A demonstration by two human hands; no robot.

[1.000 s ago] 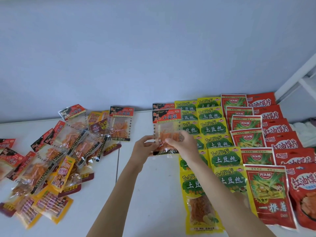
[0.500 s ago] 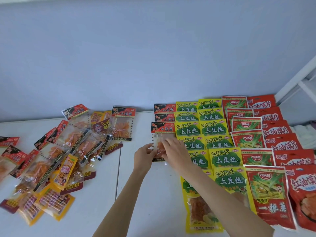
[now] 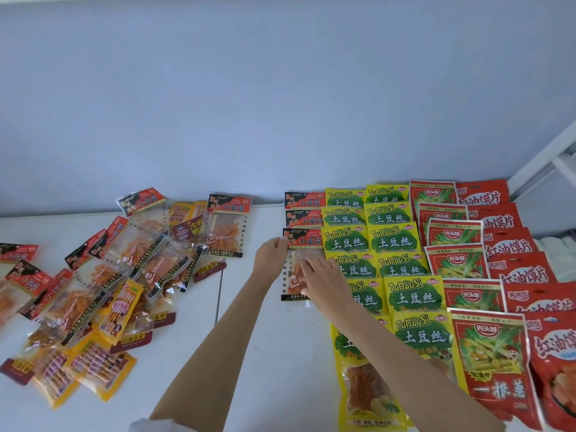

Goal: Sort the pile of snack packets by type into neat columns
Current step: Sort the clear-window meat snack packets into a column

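Packet [image 3: 301, 244] now flat atop column, L hand [image 3: 270, 256] & R hand [image 3: 322, 280] grip spread, pressing.

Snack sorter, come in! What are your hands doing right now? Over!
Left hand and right hand pressing black-topped packet flat, third in its column. Unsorted pile waiting on the left. Nothing in the way.
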